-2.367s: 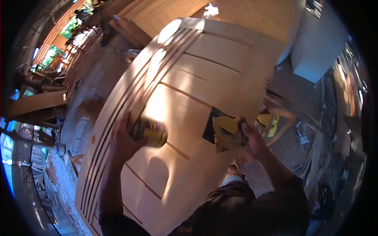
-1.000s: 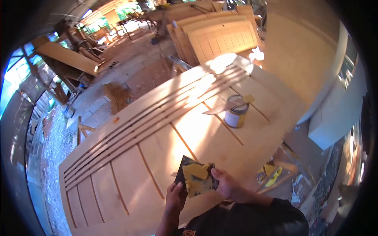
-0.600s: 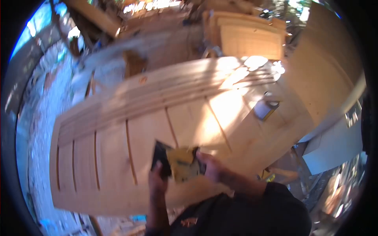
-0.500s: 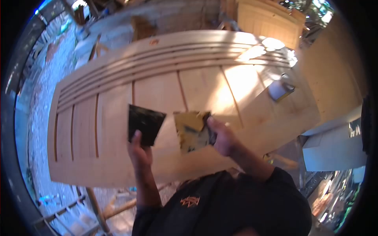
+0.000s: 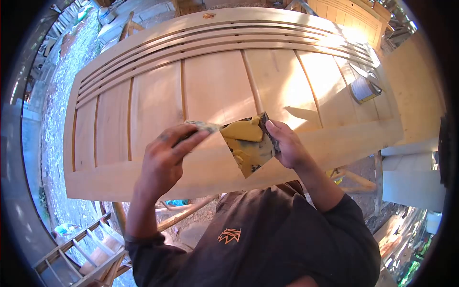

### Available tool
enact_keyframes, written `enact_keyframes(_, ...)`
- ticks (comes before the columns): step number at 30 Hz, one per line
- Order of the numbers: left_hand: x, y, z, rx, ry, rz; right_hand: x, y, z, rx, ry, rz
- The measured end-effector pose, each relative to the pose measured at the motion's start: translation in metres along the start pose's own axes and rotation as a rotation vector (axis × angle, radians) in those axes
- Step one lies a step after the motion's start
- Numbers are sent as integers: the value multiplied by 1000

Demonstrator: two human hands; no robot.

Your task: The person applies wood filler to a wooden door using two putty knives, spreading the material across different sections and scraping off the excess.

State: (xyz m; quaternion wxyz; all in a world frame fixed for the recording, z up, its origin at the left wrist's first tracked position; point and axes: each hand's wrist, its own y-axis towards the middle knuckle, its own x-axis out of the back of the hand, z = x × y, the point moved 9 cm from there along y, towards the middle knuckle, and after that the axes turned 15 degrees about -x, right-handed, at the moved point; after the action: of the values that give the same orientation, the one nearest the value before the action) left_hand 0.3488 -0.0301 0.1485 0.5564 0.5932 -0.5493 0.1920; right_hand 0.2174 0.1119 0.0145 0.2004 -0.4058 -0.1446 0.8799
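My left hand (image 5: 162, 155) grips a thin flat putty spreader (image 5: 204, 126), seen nearly edge-on and smeared with pale filler. Its tip meets the upper left corner of a square plate (image 5: 264, 152) of mustard-yellow putty (image 5: 243, 130). My right hand (image 5: 288, 145) holds that plate by its dark right edge, thumb on top and fingers hidden beneath. The putty lies thick along the plate's upper part, with smaller dabs lower left. Below both hands spreads a pale wooden door (image 5: 215, 86) with grooved panels and several long slats along its far side.
An open tin (image 5: 365, 90) with a pale label stands on the door's right part. Wooden supports (image 5: 186, 214) show under the near edge. A ladder-like wooden frame (image 5: 81, 251) lies lower left, and another panelled door (image 5: 351, 18) stands at the back right.
My left hand has turned the spreader from face-up to edge-on and brought it to the plate's corner. The plate has shifted right and tilted; the view has tipped downward.
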Motion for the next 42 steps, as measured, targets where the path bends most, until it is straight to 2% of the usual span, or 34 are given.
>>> enact_keyframes(3,-5,14,-23,-183,211,243,-3,4,1,-31,-131,6)
enact_keyframes(7,-8,36,-38,-258,220,411,-1,16,6,-48,-365,28)
enact_keyframes(12,-34,54,-39,-329,195,602,-6,35,10,-64,-393,103)
enact_keyframes(16,-57,66,-18,-338,208,707,-4,48,20,-41,-379,59)
enact_keyframes(21,-80,77,19,-300,135,794,28,73,22,-86,-458,-48)
enact_keyframes(24,-84,81,38,-368,119,719,38,81,28,-147,-408,-65)
enact_keyframes(25,-91,79,45,-332,90,784,42,82,28,-173,-385,-61)
enact_keyframes(27,-101,73,59,-259,36,914,59,89,29,-78,-351,-107)
enact_keyframes(28,-98,74,68,-215,-15,875,67,91,32,-31,-336,-129)
enact_keyframes(30,-85,70,95,-123,-107,792,87,83,50,53,-118,-182)
enact_keyframes(31,-75,69,113,-19,-194,651,90,74,66,79,-134,-164)
enact_keyframes(32,-70,68,129,146,-318,534,97,64,76,82,-77,-263)
enact_keyframes(35,-58,52,166,637,-661,155,115,59,78,45,-27,-294)
enact_keyframes(38,-67,48,178,734,-839,-23,123,65,77,70,-7,-311)
enact_keyframes(42,-80,65,177,715,-889,-55,133,67,76,159,70,-303)
